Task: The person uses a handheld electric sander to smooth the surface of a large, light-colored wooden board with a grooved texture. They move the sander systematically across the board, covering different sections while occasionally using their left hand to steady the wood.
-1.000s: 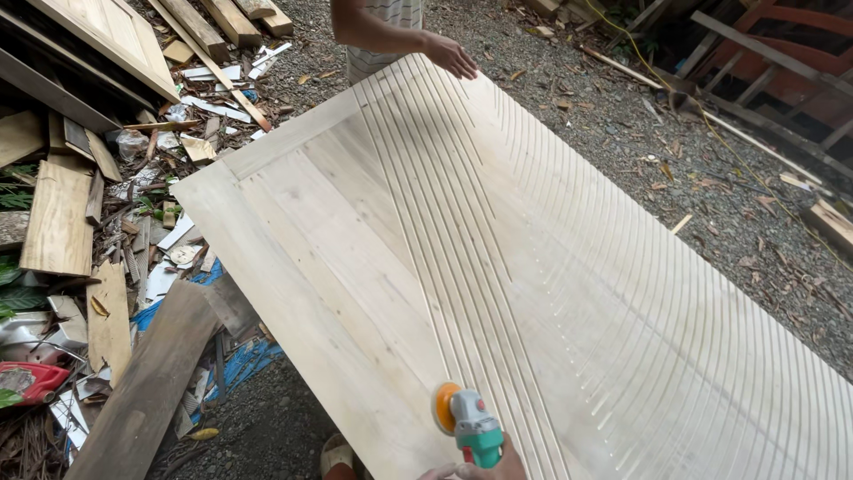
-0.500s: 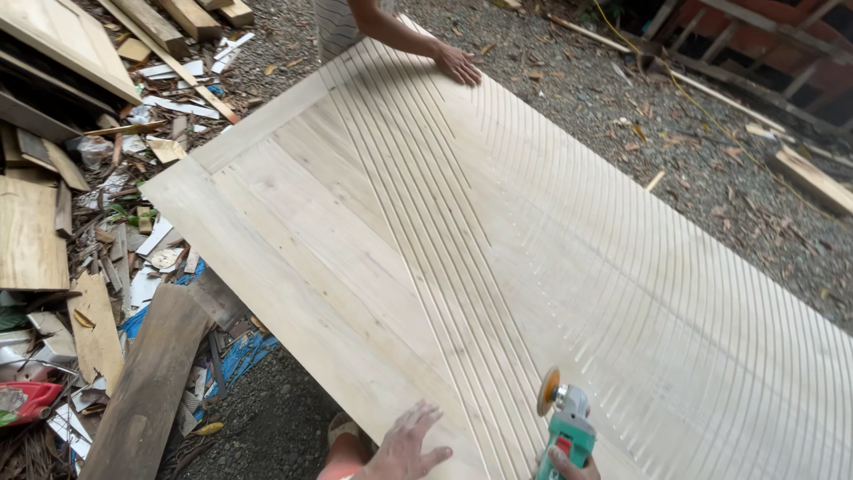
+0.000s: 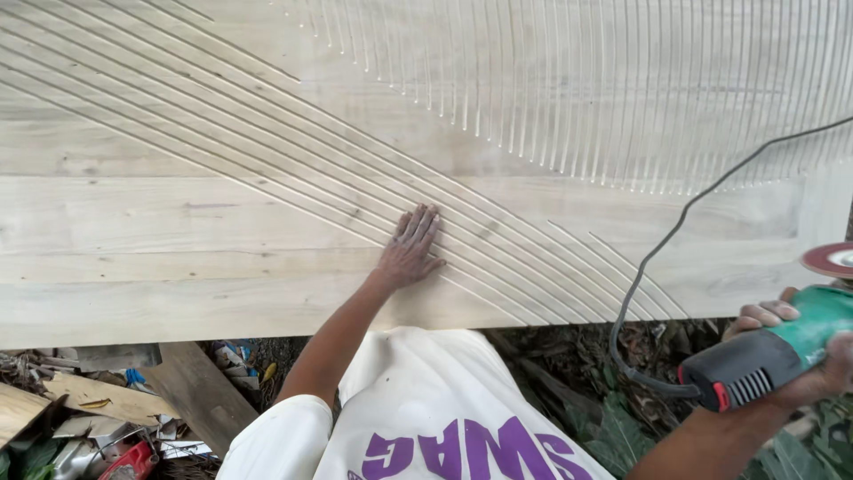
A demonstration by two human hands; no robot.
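Resting flat, fingers spread, left hand (image 3: 410, 250) on pale grooved wooden panel (image 3: 222, 222); right hand (image 3: 804, 351) gripping green grinder (image 3: 777, 342).

Soft, even daylight here, bright across the pale wooden panel (image 3: 222, 222), no glare. Only a faint shadow under the left hand (image 3: 409, 249). Sharp in the centre; grooves bow towards the edges, wide-lens distortion.

Pale panel (image 3: 178, 231), curved grooves; green-black grinder (image 3: 782, 351); white shirt (image 3: 426, 400).
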